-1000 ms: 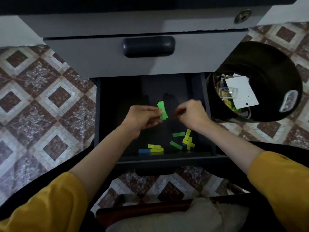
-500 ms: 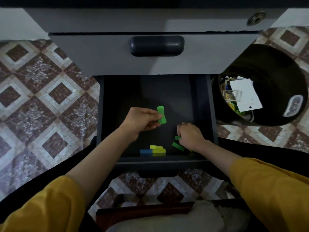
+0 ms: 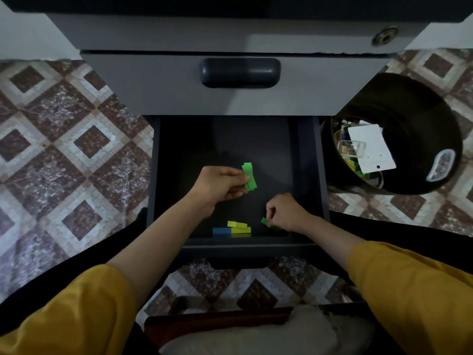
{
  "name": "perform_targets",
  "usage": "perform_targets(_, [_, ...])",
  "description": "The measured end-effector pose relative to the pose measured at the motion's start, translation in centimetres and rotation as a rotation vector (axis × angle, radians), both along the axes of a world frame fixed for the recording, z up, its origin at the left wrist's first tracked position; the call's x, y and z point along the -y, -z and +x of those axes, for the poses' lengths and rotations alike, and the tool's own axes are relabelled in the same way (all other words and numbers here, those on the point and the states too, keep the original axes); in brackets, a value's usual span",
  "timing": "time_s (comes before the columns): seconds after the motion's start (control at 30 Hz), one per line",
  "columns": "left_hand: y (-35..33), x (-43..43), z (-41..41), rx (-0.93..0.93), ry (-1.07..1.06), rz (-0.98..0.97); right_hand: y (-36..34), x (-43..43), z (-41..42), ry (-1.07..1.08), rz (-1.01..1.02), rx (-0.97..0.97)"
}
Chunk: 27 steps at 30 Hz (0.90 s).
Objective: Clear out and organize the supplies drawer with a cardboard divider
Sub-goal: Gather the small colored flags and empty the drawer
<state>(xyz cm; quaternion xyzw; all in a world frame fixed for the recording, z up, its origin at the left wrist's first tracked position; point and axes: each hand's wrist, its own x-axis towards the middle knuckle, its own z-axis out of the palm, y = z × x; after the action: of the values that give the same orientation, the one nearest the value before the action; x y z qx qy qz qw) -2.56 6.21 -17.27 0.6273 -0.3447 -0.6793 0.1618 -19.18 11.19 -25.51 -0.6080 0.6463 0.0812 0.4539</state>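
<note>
1 view, head | left hand (image 3: 217, 187) pinches green sheaf (image 3: 249, 175) above drawer (image 3: 321, 175) floor | right hand (image 3: 285, 212) curls, pinching loose green strip (image 3: 264, 221) near front wall, beside yellow and blue pads (image 3: 238, 226) | strips look light, flimsy, flat: likely best nipped by an edge

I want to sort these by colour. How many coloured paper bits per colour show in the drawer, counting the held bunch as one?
Green: 2, the green bunch in the left hand and a green piece at the right hand.
Yellow: 2, upper yellow pad, lower yellow pad.
Blue: 1, blue pad.
Total: 5.
</note>
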Motion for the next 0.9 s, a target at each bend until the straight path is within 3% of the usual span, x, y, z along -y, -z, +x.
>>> perform_targets(0.27, [-0.3, 0.0, 0.0, -0.024, -0.004, -0.018, 0.5, -0.5, 1.1, -0.177, -0.131, -0.253])
perform_targets(0.6, [-0.2, 0.0, -0.1, -0.019, 0.02, -0.06, 0.0, -0.5, 1.3, -0.222, -0.133, -0.254])
perform_targets(0.77, [-0.1, -0.3, 0.0, 0.017, 0.05, -0.116, 0.2, -0.5, 0.6, -0.054, -0.128, -0.116])
perform_targets(0.9, [-0.4, -0.6, 0.1, -0.017, 0.019, -0.118, -2.2, 0.9, 0.4, 0.28, -0.274, 0.105])
